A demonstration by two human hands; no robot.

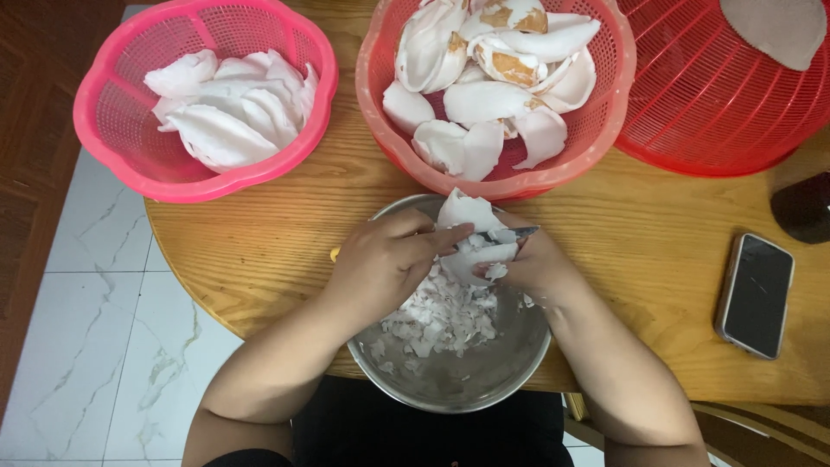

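Note:
My left hand grips a yellow-handled tool whose grey blade lies across a white coconut piece. My right hand holds that piece from the right, over a steel bowl at the table's near edge. Small white coconut chips are heaped in the bowl. The tool's handle is mostly hidden inside my left fist.
A pink basket of clean white coconut pieces stands back left. A coral basket of pieces with brown skin sits behind the bowl. A red basket is back right. A phone lies on the round wooden table.

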